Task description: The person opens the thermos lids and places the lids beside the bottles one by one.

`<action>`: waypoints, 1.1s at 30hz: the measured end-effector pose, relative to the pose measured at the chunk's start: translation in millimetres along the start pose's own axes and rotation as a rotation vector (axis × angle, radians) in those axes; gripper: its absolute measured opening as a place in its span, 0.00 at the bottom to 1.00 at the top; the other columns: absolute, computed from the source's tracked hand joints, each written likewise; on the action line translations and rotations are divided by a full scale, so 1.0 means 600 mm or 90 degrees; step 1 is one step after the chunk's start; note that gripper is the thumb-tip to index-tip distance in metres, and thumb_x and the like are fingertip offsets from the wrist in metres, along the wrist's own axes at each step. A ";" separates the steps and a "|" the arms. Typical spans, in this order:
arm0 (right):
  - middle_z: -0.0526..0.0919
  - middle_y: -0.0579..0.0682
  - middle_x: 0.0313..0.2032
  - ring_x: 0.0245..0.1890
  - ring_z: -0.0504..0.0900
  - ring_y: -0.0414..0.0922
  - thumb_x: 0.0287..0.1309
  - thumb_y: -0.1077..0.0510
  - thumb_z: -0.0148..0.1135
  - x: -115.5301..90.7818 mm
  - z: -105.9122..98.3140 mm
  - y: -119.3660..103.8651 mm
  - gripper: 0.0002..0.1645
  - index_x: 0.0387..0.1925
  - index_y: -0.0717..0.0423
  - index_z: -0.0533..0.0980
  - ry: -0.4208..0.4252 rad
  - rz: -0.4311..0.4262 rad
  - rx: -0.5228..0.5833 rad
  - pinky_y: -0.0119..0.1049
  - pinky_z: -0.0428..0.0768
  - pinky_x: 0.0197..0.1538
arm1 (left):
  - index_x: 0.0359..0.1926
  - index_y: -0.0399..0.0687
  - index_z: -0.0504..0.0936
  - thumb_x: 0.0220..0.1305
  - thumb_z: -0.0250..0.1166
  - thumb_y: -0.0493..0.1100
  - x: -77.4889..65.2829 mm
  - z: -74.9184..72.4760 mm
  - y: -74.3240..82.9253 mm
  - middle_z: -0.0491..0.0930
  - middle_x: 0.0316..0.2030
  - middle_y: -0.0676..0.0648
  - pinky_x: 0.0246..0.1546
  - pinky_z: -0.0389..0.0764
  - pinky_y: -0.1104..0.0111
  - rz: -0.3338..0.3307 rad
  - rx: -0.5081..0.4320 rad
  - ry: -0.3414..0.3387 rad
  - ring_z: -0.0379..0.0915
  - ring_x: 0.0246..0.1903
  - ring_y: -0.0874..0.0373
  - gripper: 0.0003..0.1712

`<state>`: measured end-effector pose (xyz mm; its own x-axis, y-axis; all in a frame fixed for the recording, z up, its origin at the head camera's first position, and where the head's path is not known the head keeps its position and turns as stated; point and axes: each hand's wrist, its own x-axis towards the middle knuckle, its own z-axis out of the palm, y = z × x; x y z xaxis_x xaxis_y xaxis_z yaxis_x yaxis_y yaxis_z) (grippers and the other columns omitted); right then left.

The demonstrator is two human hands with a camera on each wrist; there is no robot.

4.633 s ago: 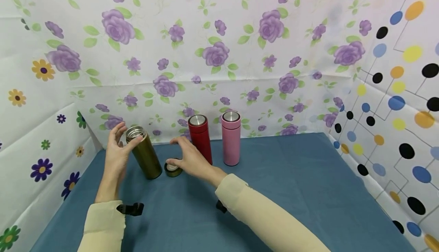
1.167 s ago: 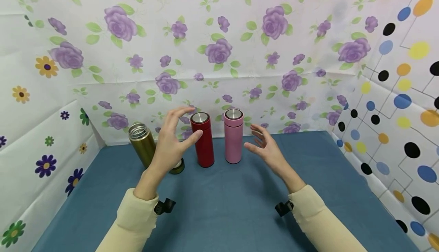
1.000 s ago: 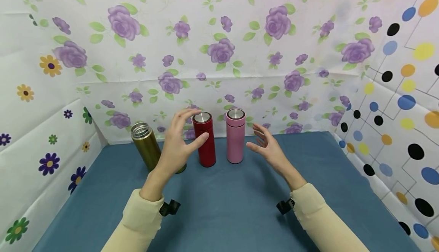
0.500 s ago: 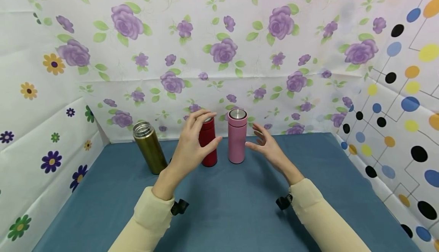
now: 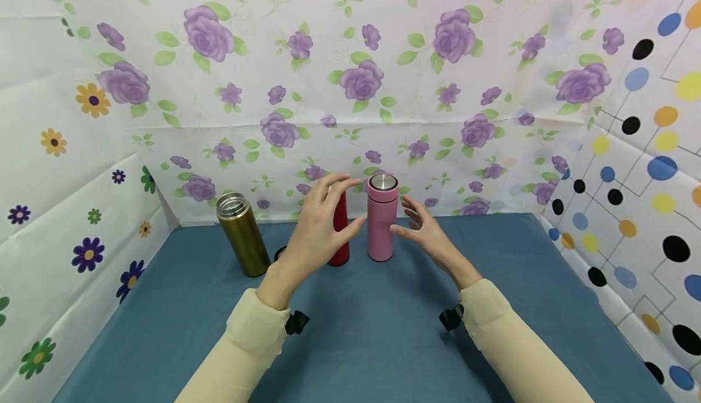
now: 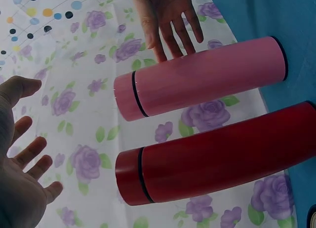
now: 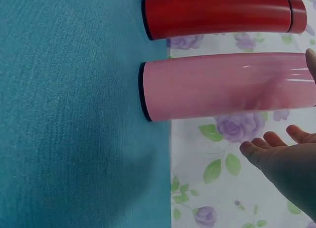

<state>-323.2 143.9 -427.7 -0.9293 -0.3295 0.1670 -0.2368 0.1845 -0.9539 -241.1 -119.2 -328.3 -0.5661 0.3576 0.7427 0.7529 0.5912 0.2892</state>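
Note:
A pink vacuum flask (image 5: 381, 226) and a red vacuum flask (image 5: 341, 232) stand side by side, both capped with silver-topped lids. My left hand (image 5: 320, 226), fingers spread, is in front of the red flask and hides much of it in the head view. In the left wrist view, that hand (image 6: 22, 159) is apart from both lids. Just right of the pink flask, my right hand (image 5: 429, 235) holds nothing, its palm turned toward the flask; the right wrist view has a gap between the fingers (image 7: 259, 148) and the flask (image 7: 217, 87).
An uncapped olive-gold flask (image 5: 243, 235) stands to the left, its steel mouth showing. Its small lid (image 5: 280, 252) lies beside it, mostly hidden by my left hand. A floral cloth wall (image 5: 328, 86) rises behind the blue tabletop (image 5: 383, 342).
My left hand has left the olive flask's mouth and moved right to the red flask. My right hand has gone from the loose lid to the pink flask's right side.

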 end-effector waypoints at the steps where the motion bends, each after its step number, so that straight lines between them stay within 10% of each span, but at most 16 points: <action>1: 0.49 0.53 0.82 0.81 0.49 0.56 0.71 0.53 0.66 0.002 0.000 0.002 0.52 0.84 0.48 0.47 -0.002 0.000 -0.002 0.58 0.51 0.79 | 0.72 0.46 0.71 0.65 0.75 0.43 0.002 0.002 -0.001 0.67 0.69 0.40 0.70 0.63 0.42 0.004 0.008 0.000 0.64 0.67 0.44 0.37; 33: 0.58 0.56 0.77 0.75 0.62 0.61 0.66 0.49 0.72 0.047 0.023 0.014 0.53 0.82 0.44 0.51 -0.043 0.021 0.070 0.63 0.66 0.72 | 0.75 0.48 0.69 0.66 0.75 0.47 0.035 0.062 -0.025 0.65 0.73 0.41 0.75 0.53 0.40 0.028 0.098 -0.081 0.57 0.74 0.45 0.40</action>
<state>-347.5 123.4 -434.6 -0.9142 -0.3869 0.1209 -0.1702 0.0958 -0.9807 -276.8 -93.7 -339.3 -0.5786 0.4680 0.6680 0.7234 0.6727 0.1553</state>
